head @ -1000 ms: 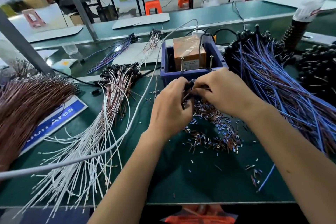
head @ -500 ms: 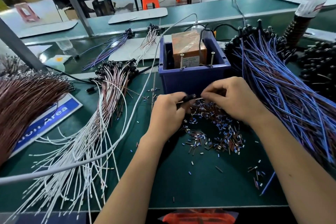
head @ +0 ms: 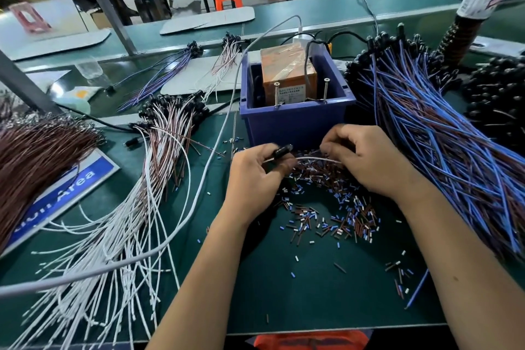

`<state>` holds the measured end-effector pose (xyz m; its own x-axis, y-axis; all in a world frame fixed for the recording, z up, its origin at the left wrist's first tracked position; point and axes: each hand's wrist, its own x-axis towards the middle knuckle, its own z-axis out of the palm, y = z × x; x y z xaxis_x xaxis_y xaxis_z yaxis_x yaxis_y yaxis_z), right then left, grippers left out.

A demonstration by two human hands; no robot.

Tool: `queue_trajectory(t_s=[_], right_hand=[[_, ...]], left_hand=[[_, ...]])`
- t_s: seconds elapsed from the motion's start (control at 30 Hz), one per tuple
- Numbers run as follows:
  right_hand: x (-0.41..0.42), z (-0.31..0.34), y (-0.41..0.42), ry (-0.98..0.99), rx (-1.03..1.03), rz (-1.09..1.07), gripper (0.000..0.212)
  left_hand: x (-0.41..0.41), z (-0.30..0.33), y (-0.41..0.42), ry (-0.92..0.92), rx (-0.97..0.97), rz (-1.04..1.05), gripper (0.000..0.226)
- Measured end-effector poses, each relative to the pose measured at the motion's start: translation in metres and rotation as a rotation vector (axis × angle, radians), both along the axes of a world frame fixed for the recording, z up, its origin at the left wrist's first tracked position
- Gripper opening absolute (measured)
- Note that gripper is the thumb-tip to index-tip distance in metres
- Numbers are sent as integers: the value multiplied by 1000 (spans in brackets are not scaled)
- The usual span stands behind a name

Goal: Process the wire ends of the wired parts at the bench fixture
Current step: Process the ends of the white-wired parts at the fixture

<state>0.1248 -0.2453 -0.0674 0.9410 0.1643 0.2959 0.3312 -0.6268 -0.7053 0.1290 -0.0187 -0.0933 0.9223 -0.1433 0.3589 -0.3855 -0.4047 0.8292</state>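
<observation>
At the centre of the frame the left hand (head: 257, 176) has its grip clamped on the small black body of a wired part (head: 282, 150), pinched between thumb and curled fingers. The part's thin pale leads (head: 315, 158) run rightward to the right hand (head: 366, 159), whose grip is closed on their far end with the fingers bent inward. Both hands sit just in front of the blue bin (head: 295, 122), close to its front wall.

Inside the bin stands an orange-brown fixture block (head: 287, 71) wrapped in clear tape, with two upright screws (head: 276, 94) at its front edge and dark cables leading out of the back.

Below and between the hands, cut bits of insulation (head: 335, 216) in blue, brown and white litter the green worktop (head: 298, 287).

At right, a thick fan of blue-and-brown wired parts (head: 443, 133) spreads from black heads near the bin toward the lower right corner. At left centre a bundle of white-and-brown wired parts (head: 136, 207) fans toward the lower left, crossed by a grey cable (head: 199, 187). A mass of brown wires (head: 37, 159) fills the left edge, lying partly over a blue sign (head: 71, 187). In the upper centre left, two smaller bundles (head: 170, 68) rest near a white board.
</observation>
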Motion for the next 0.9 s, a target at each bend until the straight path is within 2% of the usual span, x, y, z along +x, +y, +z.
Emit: queue_trajectory(t_s=[0.17,0.3,0.33,0.37,0.47,0.5,0.53,0.57,0.67,0.73,0.8,0.9], right_hand=[[-2,4,-3,-225,-20,-230,7],[-17,13,23,-569,-88,-302,26],[-23,12,34,-572,-44,-260,31],[-28,11,46,-470,58,-203,35],[-39,6,78,288,671,-45,33],[-40,4,82,432,860,-59,35],[-39,2,81,445,1002,-111,36],[-37,2,77,375,1111,-175,34],[-32,10,62,93,1256,-236,29],[-30,11,54,41,1293,-189,38],[-29,14,51,77,1303,-94,51],[-22,17,42,156,1099,89,59]], left_hand=[[4,1,9,43,-228,55,14],[5,1,10,54,-300,75,13],[5,1,10,59,-322,76,12],[5,2,10,60,-344,73,10],[4,4,11,57,-389,49,5],[3,4,12,56,-395,42,6],[3,4,12,57,-398,36,7],[3,4,12,60,-392,33,8],[3,3,11,76,-333,28,9],[2,3,10,87,-308,8,5],[2,3,9,95,-318,-5,13],[5,3,11,109,-399,23,18]])
